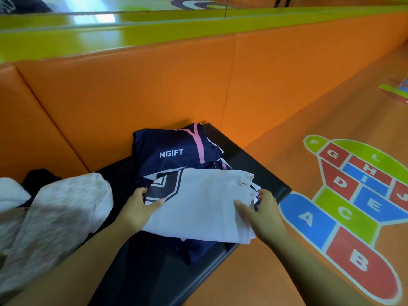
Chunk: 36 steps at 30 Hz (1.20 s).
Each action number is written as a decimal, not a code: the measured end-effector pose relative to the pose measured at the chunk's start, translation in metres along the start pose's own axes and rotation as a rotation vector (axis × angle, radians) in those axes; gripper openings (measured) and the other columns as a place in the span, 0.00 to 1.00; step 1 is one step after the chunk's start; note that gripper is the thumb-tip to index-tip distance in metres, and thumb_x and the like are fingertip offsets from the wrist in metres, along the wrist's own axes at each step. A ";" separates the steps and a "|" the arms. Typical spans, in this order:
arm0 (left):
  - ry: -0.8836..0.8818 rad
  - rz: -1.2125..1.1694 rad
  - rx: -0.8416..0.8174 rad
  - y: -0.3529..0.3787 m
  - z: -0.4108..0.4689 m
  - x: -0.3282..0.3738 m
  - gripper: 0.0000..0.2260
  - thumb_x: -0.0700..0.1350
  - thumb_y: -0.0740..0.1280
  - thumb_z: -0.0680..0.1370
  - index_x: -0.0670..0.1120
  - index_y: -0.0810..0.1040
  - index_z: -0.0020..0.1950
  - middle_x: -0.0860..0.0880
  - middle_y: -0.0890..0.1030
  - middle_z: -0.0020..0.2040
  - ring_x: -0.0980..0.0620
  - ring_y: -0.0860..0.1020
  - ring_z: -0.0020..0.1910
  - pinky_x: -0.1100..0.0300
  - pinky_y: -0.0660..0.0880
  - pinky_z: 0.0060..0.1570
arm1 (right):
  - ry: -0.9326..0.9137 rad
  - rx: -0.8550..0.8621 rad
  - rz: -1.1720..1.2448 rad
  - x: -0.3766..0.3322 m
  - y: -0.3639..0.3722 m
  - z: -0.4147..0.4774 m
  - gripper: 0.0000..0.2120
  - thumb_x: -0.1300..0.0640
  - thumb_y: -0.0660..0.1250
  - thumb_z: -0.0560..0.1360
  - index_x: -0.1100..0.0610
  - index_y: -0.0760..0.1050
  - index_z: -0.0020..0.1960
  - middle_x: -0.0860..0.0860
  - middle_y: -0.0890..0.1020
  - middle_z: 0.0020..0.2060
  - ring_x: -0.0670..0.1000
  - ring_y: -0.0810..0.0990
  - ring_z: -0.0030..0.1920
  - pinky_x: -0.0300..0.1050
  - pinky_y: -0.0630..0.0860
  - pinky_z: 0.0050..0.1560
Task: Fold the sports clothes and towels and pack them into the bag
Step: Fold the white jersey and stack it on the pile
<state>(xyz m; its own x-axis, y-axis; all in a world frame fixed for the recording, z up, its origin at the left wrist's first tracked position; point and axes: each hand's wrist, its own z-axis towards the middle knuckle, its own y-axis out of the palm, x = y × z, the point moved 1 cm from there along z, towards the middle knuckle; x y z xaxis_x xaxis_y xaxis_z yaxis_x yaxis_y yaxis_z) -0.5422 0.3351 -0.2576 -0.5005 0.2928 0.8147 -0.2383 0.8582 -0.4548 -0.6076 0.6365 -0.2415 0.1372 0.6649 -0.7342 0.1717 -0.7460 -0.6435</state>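
A folded white garment with a dark chevron print lies on a black padded bench. My left hand grips its left edge, thumb on top. Its right edge is held by my right hand, thumb on top and fingers curled round the fold. Behind it lies a folded navy jersey with a pink stripe and the letters NGIFT. Another navy piece sticks out from under the white garment. A pale towel lies bunched at the left. No bag is in view.
An orange padded wall rises behind the bench. The orange floor at the right carries a coloured hopscotch print. A dark cloth and another white cloth lie at the far left.
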 end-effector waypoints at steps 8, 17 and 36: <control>-0.084 -0.028 0.020 0.009 -0.012 0.001 0.17 0.54 0.69 0.75 0.45 0.69 0.55 0.49 0.78 0.48 0.50 0.78 0.45 0.57 0.74 0.39 | 0.174 -0.160 0.147 0.003 0.010 -0.011 0.36 0.36 0.71 0.65 0.58 0.65 0.61 0.50 0.76 0.52 0.50 0.79 0.49 0.46 0.78 0.42; -0.058 -0.130 -0.097 -0.003 -0.011 0.012 0.06 0.40 0.75 0.71 0.40 0.82 0.44 0.44 0.84 0.43 0.48 0.82 0.41 0.61 0.75 0.38 | 0.234 -0.183 0.130 -0.029 0.005 -0.010 0.18 0.47 0.73 0.69 0.63 0.75 0.39 0.57 0.80 0.39 0.55 0.81 0.40 0.51 0.80 0.45; 0.133 -0.471 -0.271 -0.017 -0.030 0.037 0.27 0.40 0.76 0.55 0.48 0.71 0.51 0.44 0.80 0.51 0.46 0.79 0.50 0.50 0.76 0.50 | -0.076 -0.189 0.209 -0.055 -0.037 -0.009 0.16 0.60 0.70 0.73 0.52 0.68 0.57 0.50 0.77 0.50 0.51 0.78 0.48 0.45 0.75 0.45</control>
<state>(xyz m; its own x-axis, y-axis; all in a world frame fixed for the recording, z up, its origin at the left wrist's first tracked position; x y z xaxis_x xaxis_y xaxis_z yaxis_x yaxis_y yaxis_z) -0.5314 0.3441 -0.2090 -0.2778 -0.1131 0.9540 -0.1793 0.9817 0.0642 -0.6125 0.6278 -0.1750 0.1162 0.4873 -0.8655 0.3274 -0.8415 -0.4298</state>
